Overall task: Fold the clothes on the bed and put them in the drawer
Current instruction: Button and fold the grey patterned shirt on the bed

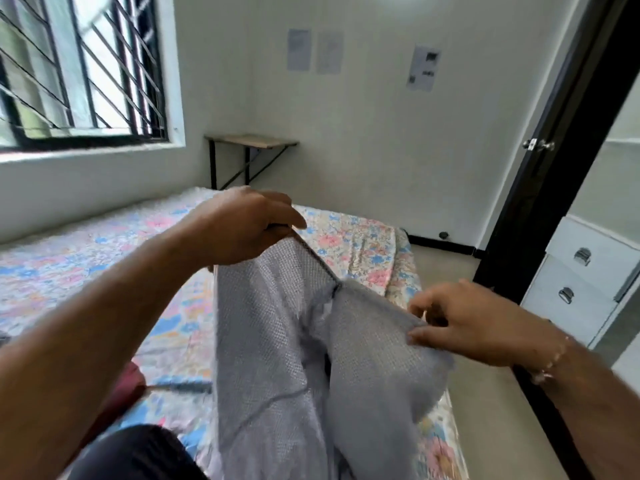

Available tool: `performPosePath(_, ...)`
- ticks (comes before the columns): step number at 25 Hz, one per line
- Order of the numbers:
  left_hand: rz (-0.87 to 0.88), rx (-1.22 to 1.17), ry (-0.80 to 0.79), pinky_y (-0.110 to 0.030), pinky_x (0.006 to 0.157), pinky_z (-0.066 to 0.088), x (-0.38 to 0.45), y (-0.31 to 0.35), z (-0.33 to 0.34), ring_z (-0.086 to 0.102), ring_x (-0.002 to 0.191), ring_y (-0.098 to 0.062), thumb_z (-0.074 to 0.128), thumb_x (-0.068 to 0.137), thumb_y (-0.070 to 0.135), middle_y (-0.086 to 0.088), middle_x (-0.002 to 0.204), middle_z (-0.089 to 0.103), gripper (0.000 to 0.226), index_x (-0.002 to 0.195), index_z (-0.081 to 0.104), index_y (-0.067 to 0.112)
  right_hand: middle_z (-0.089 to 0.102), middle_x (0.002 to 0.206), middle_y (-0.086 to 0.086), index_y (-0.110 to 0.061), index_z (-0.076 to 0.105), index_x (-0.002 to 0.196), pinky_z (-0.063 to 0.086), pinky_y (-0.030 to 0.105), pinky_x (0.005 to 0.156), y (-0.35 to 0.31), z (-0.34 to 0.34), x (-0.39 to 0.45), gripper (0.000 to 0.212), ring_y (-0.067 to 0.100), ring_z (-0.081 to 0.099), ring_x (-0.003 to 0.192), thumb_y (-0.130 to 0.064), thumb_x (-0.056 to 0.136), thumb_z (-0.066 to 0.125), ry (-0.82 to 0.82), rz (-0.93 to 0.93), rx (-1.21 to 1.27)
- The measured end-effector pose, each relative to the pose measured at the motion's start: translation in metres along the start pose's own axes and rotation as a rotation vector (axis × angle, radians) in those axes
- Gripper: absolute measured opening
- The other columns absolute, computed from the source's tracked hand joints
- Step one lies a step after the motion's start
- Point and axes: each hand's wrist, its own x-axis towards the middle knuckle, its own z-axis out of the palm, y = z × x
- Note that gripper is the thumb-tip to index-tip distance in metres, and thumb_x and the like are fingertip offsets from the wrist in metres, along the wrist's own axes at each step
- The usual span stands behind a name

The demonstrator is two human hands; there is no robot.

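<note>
A grey checked garment (277,341) hangs in front of me above the bed (69,265) with its floral sheet. My left hand (239,230) grips the garment's top edge, raised at the centre. Lower and to the right, my right hand (464,323) pinches another edge of the same cloth between thumb and fingers. The cloth's lower part drops out of view at the bottom. The white drawer unit (585,282) with metal handles stands at the right, past the dark door frame; its drawers look closed.
A maroon cloth (128,386) and a dark garment (138,452) lie at the lower left on the bed. A small wooden table (252,142) stands against the far wall. The black door frame (547,168) rises at the right, bare floor (485,410) beside the bed.
</note>
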Motion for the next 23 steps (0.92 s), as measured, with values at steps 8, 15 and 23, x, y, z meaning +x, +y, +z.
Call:
performPosePath(8,-0.168,-0.112,0.281,-0.023,0.076,0.052,0.006,-0.021,0.014,0.066,0.081,-0.004,0.067,0.095,0.029,0.012,0.090,0.074,0.011,0.099,0.076,0.023,0.059,0.066,0.001,-0.015,0.064,0.071,0.047,0.022,0.053,0.017,0.000,-0.006,0.024,0.009,0.055,0.057,-0.020,0.081,0.086,0.186,-0.152,1.226)
performPosePath(15,-0.320,0.049,0.276,-0.037,0.074,0.056,0.029,-0.047,0.058,0.070,0.086,-0.019,0.068,0.096,0.023,0.007,0.097,0.075,0.009,0.098,0.077,0.026,0.065,0.069,-0.014,-0.025,0.064,0.077,0.051,0.024,0.063,0.051,0.008,0.034,0.020,0.002,0.062,0.067,-0.033,0.086,0.081,0.921,0.294,0.198)
performPosePath(23,-0.587,0.040,0.101,-0.035,0.056,0.049,-0.098,0.071,0.163,0.069,0.073,-0.033,0.064,0.091,0.039,0.002,0.087,0.067,0.014,0.089,0.064,0.026,0.063,0.071,-0.001,-0.027,0.045,0.072,0.040,0.036,0.055,0.062,0.196,-0.023,0.030,0.027,0.063,0.070,-0.036,0.092,0.065,0.245,0.369,-0.044)
